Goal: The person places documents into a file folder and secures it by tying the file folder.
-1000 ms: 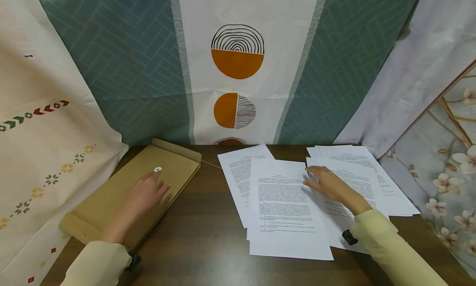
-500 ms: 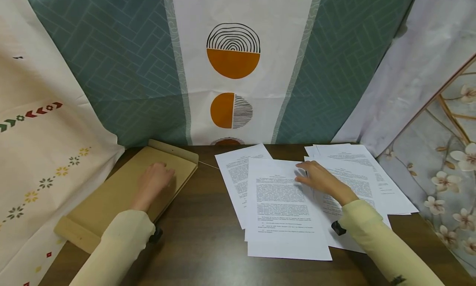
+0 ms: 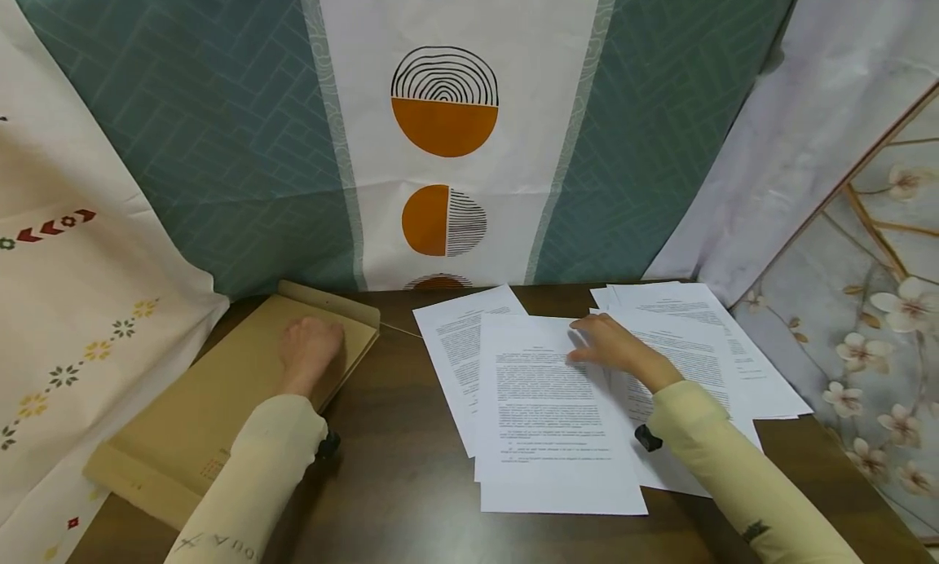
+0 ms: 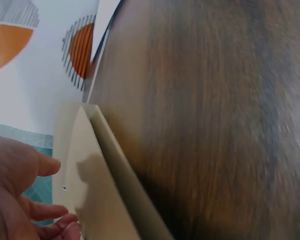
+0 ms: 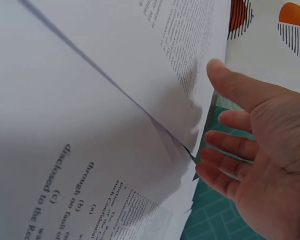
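Nearest, 2 pale yellow sleeves [image 3: 741, 466] reach in over the near edge of the brown tabletop [image 3: 381, 499], a small black piece [image 3: 649, 438] beside each cuff. A kraft-coloured folder [image 3: 198, 409] lies slanted along the left side, its near flap [image 3: 147, 482] at the tabletop's left edge and its far end close to the far edge; a small patch of red print [image 3: 214, 464] shows on its face, next to the left sleeve. Right of the middle, a printed front sheet [image 3: 553, 434] lies lengthwise towards the near edge, over other sheets that peep out around it. Farther in, the left hand [image 3: 311, 348] is at the folder's far part, fingers loosely bent and apparently holding nothing (the left wrist view crops them, so I cannot say whether the fingertips touch the folder). The right hand [image 3: 616, 348] is half open at the front sheet's far right corner, thumb apart from the fingers, with no paper in its grip. Beyond the left hand stands the folder's far flap [image 3: 330, 301], and a thin string [image 3: 399, 330] runs from it towards a tilted sheet [image 3: 458, 344] behind the front sheet. A spread of sheets [image 3: 682, 328] fills the far right corner. Past the far edge hangs a teal and white cloth [image 3: 572, 140] with orange and black-lined circles [image 3: 444, 128].
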A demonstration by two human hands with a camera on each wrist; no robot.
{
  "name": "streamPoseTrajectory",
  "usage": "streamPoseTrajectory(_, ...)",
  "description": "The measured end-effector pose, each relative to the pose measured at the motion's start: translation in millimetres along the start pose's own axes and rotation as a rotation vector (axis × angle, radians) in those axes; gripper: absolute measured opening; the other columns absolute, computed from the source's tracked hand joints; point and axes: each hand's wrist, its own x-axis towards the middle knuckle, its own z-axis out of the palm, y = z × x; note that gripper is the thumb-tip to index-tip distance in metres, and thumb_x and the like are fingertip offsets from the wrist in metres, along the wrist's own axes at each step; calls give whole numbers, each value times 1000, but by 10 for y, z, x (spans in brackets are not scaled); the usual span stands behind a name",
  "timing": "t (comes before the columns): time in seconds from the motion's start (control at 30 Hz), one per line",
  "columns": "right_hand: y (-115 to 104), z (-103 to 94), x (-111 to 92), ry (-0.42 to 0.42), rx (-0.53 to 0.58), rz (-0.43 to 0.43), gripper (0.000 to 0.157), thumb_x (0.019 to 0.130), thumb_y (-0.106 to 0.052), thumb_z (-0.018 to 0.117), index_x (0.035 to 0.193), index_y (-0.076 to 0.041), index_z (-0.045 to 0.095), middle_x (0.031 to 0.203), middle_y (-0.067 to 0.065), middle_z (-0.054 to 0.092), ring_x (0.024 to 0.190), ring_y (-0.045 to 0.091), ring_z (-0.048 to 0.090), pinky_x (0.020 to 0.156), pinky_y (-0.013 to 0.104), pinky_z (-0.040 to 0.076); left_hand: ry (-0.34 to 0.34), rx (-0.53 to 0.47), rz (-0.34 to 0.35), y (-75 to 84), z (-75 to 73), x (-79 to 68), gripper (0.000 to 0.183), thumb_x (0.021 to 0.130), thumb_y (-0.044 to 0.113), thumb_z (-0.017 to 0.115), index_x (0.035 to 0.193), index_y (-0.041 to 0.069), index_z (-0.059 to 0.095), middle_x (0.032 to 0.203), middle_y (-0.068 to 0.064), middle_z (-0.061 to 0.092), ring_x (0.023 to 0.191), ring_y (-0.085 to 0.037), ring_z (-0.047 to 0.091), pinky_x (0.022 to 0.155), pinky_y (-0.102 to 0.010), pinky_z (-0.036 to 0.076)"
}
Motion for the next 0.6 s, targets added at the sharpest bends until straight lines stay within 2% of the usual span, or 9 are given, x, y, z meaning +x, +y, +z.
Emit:
streamPoseTrajectory(0.1, -15, 16, 20, -14, -9, 13, 72, 89, -37, 80, 140, 8, 56, 142, 31, 53, 137, 53, 40, 112, 63, 32, 11, 33, -28, 18, 77, 60, 65, 102, 36, 43, 120, -26, 56, 133, -48, 44, 129, -59, 38, 106, -63, 34)
streamPoseTrajectory(0.17, -24, 29, 28, -16, -16, 21, 75, 89, -40, 80, 141, 6, 55, 143, 31, 52, 137, 53, 40, 112, 62, 32, 21, 44, -60, 38, 121, 106, 69, 103, 38, 42, 124, -27, 53, 135, -49, 41, 131, -59, 35, 105, -63, 36)
streamPoseTrajectory(0.43, -36, 18, 43, -71, -29, 80, 85, 86, -46, 81, 146, 5, 51, 149, 31, 46, 142, 51, 35, 115, 62, 29, 64, 40, -158, 121, 225, 255, 84, 105, 46, 41, 131, -33, 39, 132, -48, 33, 126, -59, 34, 101, -67, 37)
streamPoseTrajectory(0.6, -44, 12, 50, -122, -36, 93, 85, 85, -45, 82, 147, 3, 51, 152, 29, 44, 143, 49, 36, 116, 62, 28, 63, 51, -163, 154, 298, 306, 90, 104, 51, 41, 134, -34, 34, 132, -47, 30, 124, -58, 32, 101, -63, 34)
